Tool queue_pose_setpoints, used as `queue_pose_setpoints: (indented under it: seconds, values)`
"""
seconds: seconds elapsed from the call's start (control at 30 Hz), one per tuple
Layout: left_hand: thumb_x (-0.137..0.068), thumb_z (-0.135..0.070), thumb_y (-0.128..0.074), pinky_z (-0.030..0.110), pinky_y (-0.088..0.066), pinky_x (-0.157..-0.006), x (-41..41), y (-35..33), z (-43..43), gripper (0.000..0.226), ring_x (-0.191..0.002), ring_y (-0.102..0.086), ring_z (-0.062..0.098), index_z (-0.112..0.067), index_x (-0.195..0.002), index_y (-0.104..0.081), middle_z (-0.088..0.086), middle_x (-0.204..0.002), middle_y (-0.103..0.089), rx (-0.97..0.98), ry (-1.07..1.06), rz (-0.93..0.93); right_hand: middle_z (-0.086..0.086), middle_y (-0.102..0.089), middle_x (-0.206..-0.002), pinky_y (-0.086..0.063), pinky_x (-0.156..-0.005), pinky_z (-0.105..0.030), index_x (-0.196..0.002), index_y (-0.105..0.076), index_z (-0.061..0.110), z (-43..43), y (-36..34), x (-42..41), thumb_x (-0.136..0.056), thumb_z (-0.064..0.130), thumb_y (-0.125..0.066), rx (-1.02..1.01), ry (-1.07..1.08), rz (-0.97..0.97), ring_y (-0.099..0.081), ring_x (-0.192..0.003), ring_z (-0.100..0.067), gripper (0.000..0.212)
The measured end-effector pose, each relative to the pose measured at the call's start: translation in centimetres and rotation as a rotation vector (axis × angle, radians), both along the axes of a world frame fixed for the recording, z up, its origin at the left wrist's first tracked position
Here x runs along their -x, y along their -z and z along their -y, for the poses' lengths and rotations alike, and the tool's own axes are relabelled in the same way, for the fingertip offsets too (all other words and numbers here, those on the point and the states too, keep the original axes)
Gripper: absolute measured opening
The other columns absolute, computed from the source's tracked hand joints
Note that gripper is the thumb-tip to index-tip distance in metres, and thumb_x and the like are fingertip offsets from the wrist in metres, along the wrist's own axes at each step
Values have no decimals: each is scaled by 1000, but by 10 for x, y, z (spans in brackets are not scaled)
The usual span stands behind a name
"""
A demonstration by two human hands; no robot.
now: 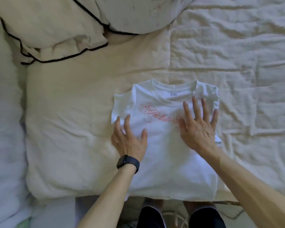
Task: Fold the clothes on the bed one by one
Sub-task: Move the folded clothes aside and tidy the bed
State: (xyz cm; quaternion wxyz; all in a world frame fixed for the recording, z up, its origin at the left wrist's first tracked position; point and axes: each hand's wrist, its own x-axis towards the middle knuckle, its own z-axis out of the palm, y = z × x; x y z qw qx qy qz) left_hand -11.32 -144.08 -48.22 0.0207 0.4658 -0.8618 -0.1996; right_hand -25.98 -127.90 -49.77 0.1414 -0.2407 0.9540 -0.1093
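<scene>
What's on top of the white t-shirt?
Two flat hands: left hand on the left side of the t-shirt, right hand on the right. The right hand hides the end of the pink lettering.

white tee (163, 162) was soft matt cloth with a ribbed collar and faded pink print, bed cover (237, 46) was crinkly cream fabric, pillow (56, 30) at the far left corner was rumpled matt cloth with black piping, watch band (132, 163) looked matt black

Bed (220, 55), cream crumpled cover: white T-shirt (163, 155) flat near front edge; black-piped pillows (56, 30) far left.
</scene>
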Motion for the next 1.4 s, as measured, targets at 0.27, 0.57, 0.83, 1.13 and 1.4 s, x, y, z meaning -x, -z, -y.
queue_pose_setpoints:
  seconds: [0.27, 0.57, 0.83, 1.13, 1.4]
  values:
    - [-76, -38, -83, 31, -55, -77, -1, -3, 78, 45, -89, -65, 12, -26, -111, -56, -10, -99, -67, -660, -597, -297, -1, -32, -164, -20, -120, -44, -160, -23, 17, 167, -55, 21, -92, 43, -65, 59, -511, 229, -19, -154, -24, 84]
    - [-98, -42, -57, 20, -37, -57, -25, 1, 120, 24, -79, -61, 13, -18, -98, -58, -7, -86, -64, -691, -479, -220, 13, -64, -99, -39, -102, -41, -108, -68, 34, 290, -36, 24, -92, 37, -61, -91, -505, 337, -60, -107, -17, 18]
    - [-83, -47, -76, 19, -45, -64, -22, -5, 113, 55, -81, -60, 3, -30, -122, -40, -17, -93, -56, -873, -559, -343, 15, -66, -101, -36, -97, -36, -101, -69, 33, 318, -32, 22, -77, 38, -61, -268, -470, 446, -57, -107, -16, 26]
    - [-87, -19, -66, 34, -47, -75, -18, -2, 95, 11, -91, -61, 28, -17, -98, -65, 0, -105, -64, -379, -326, -338, 14, -56, -100, -38, -94, -39, -96, -75, 29, 267, -60, 5, -85, 18, -62, 105, -591, 265, -56, -109, -22, 21]
    - [-61, -5, -73, 40, -33, -98, -38, 9, 32, 55, -118, -50, 27, -26, -110, -64, 4, -141, -46, -32, 416, -196, 8, -56, -121, -47, -96, -31, -102, -73, 35, 79, -57, 7, -86, -1, -62, 25, -64, 393, -60, -113, -23, 40]
